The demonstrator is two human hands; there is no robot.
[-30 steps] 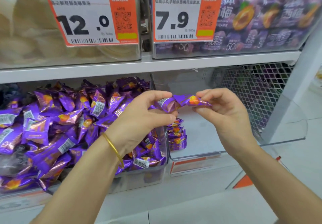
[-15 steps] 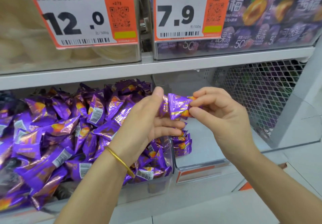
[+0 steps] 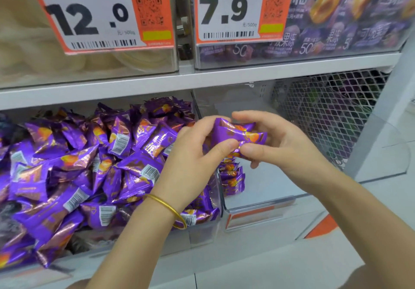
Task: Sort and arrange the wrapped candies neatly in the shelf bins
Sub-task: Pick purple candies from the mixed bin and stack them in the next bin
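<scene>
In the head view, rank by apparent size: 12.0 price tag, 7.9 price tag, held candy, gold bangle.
1. 12.0 price tag, though both tags are cropped at top.
2. 7.9 price tag.
3. Held candy, partly covered by fingers.
4. Gold bangle, partly hidden.

The right clear plastic bin (image 3: 258, 202) on the lower shelf is mostly bare, its floor open from the front rim back toward the white wire mesh panel (image 3: 325, 120). Only a short stack of purple wrapped candies (image 3: 232, 176) stands against its left wall near the front. The left clear plastic bin (image 3: 202, 237) is filled by a heap of loose purple candies (image 3: 89, 165) rising close under the white upper shelf board (image 3: 202, 79), which caps both openings. The left hand (image 3: 193, 154) and right hand (image 3: 285, 147), pinching a purple wrapped candy (image 3: 238, 133), hang before the right bin's mouth.
</scene>
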